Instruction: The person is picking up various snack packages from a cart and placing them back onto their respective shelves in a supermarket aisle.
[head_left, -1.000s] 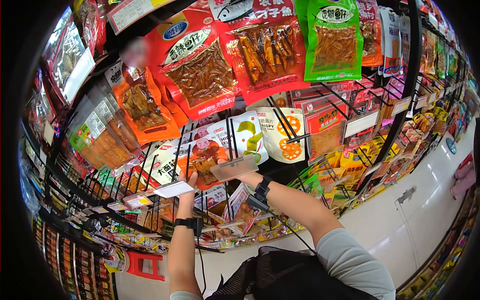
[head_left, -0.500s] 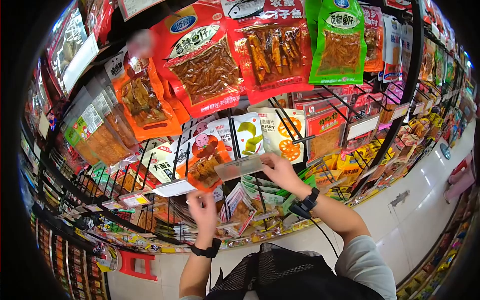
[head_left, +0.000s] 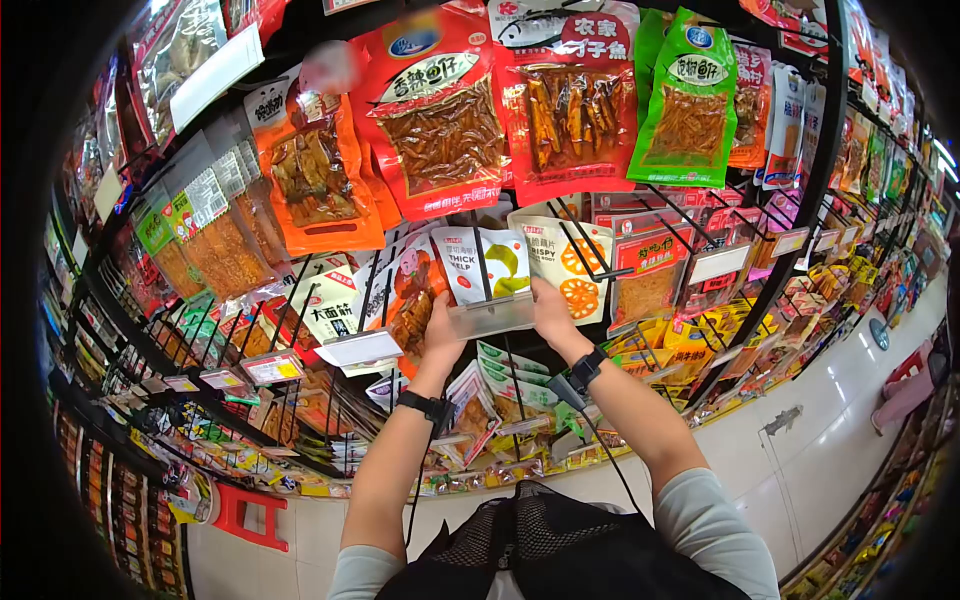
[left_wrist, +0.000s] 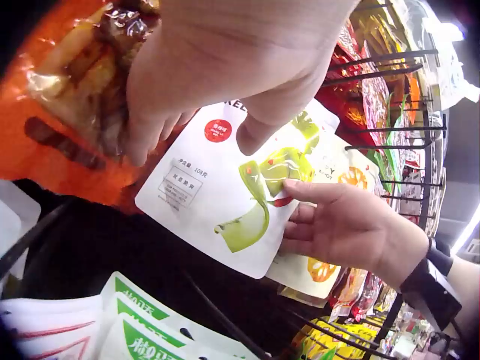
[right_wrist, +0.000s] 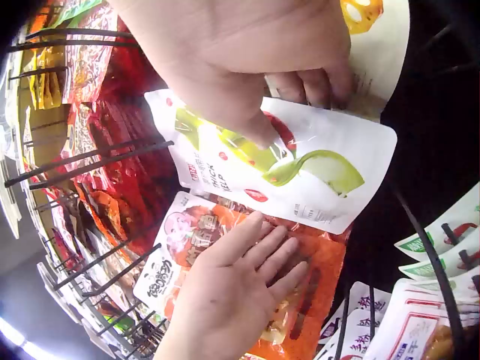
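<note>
A white pouch of kelp snack [left_wrist: 214, 191], printed with a green kelp strip, hangs in the rack between my hands. My right hand [head_left: 557, 318] pinches its right edge, thumb on the printed front and fingers behind, as the left wrist view shows. My left hand [head_left: 440, 338] is at the pouch's other side, its fingers extended over an orange snack bag [right_wrist: 319, 281]. In the left wrist view its thumb overlaps the pouch front. A clear tag holder [head_left: 492, 316] crosses in front of the pouch's lower part in the head view. Beside it hangs a cream lotus root pouch [head_left: 578, 262].
Large red fish snack bags [head_left: 440, 120] and a green bag [head_left: 690, 110] hang just above. Black metal hooks [right_wrist: 90, 161] jut outward around the hands. Green-and-white packets [left_wrist: 142, 337] sit lower down. A red stool [head_left: 250, 518] stands on the floor at left.
My left hand dropped away from the rack, then rose to the pouch's left side. My right hand moved from behind the tag holder to its right end and onto the pouch's right edge.
</note>
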